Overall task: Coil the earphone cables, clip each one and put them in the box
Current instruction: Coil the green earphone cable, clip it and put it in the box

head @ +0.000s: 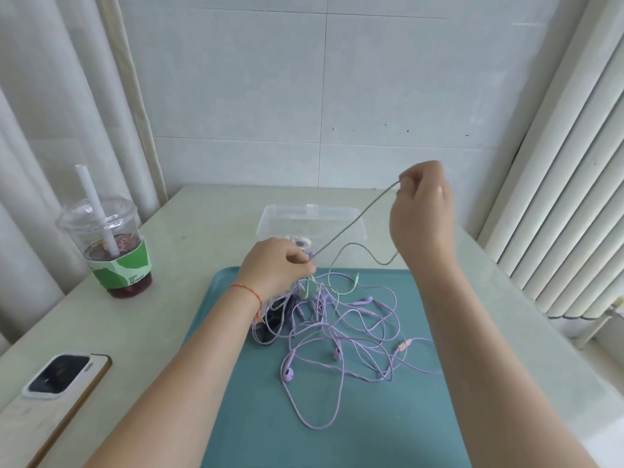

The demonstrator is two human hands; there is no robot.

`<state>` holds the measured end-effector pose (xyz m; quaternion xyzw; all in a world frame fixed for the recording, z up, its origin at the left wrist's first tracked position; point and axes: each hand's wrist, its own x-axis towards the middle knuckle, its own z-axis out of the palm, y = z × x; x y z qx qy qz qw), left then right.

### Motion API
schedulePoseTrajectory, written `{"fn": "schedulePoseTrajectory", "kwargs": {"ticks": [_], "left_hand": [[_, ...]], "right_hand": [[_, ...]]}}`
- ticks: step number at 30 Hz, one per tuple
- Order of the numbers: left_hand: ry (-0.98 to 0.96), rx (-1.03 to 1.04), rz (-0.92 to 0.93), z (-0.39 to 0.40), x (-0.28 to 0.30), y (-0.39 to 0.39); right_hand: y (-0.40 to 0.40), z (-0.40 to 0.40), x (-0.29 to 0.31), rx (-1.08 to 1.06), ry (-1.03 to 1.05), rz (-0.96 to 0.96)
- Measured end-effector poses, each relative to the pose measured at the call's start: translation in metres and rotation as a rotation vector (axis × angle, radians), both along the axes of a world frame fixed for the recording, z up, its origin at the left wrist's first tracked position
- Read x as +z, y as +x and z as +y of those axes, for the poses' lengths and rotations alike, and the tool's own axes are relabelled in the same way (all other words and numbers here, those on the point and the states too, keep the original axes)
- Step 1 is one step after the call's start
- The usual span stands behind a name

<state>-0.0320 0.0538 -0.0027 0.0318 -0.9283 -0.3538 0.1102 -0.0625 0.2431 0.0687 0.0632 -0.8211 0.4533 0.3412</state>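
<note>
Pinched taut: grey-green cable (354, 221), both hands.

1. We take this for a home or small office corner, not a workshop: the wall (304, 96) at 12 o'clock is plain white tile.
2. Pale curtains (50, 113) hang at 10 o'clock, and vertical blinds (567, 184) at 2 o'clock.
3. A light table (202, 211) holds everyday items: an iced drink (111, 244) at 9 o'clock, a phone (60, 373) at 8 o'clock.
</note>
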Motion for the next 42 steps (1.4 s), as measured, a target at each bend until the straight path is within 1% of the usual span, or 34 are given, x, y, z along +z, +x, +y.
{"fn": "schedulePoseTrajectory", "kwargs": {"ticks": [1,3,4,5,7,8,9,11,12,14,17,19,20,22,24,25,26,28,30,32,35,37,40,42], "left_hand": [[0.008,0.019,0.009,-0.001,0.000,0.000],[0.053,0.037,0.043,-0.001,0.001,-0.001],[0.080,0.035,0.055,0.000,0.003,-0.001],[0.097,0.026,0.059,0.001,0.006,0.000],[0.100,-0.004,0.046,0.005,0.010,0.002],[0.108,-0.020,0.040,0.008,0.012,0.003],[0.127,-0.032,0.038,0.010,0.013,0.004],[0.181,-0.048,0.040,0.015,0.017,0.006],[0.187,-0.053,0.045,0.016,0.018,0.008],[0.177,-0.053,0.062,0.018,0.019,0.010],[0.205,-0.056,0.071,0.018,0.019,0.012],[0.182,-0.073,0.059,0.017,0.018,0.010],[0.166,-0.080,0.042,0.017,0.016,0.009],[0.123,-0.089,-0.013,0.015,0.011,0.006],[0.013,-0.081,-0.068,0.011,0.006,0.004],[-0.049,-0.066,-0.095,0.008,0.003,0.003],[-0.095,-0.052,-0.120,0.006,0.003,0.004],[-0.121,-0.053,-0.148,0.002,0.002,0.002],[-0.066,-0.080,-0.083,0.002,0.003,-0.001],[0.040,-0.116,0.024,0.005,0.006,-0.001],[0.217,-0.174,0.110,0.014,0.007,-0.002],[0.273,-0.095,0.207,0.019,0.007,-0.003],[0.329,0.119,0.366,0.020,0.008,-0.003],[0.268,0.146,0.468,0.019,0.010,-0.001]], "right_hand": [[-0.003,0.004,-0.001,-0.045,0.048,-0.065],[-0.009,0.009,-0.007,-0.099,0.255,-0.225],[-0.010,0.009,-0.010,-0.090,0.358,-0.271],[-0.010,0.006,-0.012,-0.054,0.428,-0.268],[-0.006,-0.002,-0.011,0.096,0.483,-0.154],[-0.003,-0.007,-0.011,0.210,0.504,-0.105],[0.001,-0.013,-0.011,0.334,0.540,-0.097],[0.007,-0.023,-0.016,0.518,0.672,-0.191],[0.009,-0.027,-0.019,0.546,0.734,-0.250],[0.010,-0.029,-0.021,0.505,0.787,-0.334],[0.008,-0.027,-0.020,0.428,0.828,-0.334],[0.005,-0.025,-0.019,0.395,0.763,-0.267],[0.004,-0.025,-0.018,0.372,0.678,-0.207],[0.003,-0.024,-0.015,0.322,0.397,-0.075],[0.003,-0.021,-0.009,0.256,0.098,0.030],[0.003,-0.018,-0.006,0.220,0.003,0.064],[0.004,-0.014,-0.003,0.200,-0.046,0.071],[0.003,-0.009,-0.001,0.205,-0.024,-0.004],[0.002,-0.008,-0.002,0.239,0.070,-0.129],[0.003,-0.011,-0.003,0.302,0.102,-0.208],[0.007,-0.016,-0.003,0.459,0.098,-0.285],[0.012,-0.017,-0.002,0.581,0.087,-0.331],[0.014,-0.017,0.000,0.643,0.070,-0.354],[0.014,-0.015,0.001,0.674,0.072,-0.370]]}}
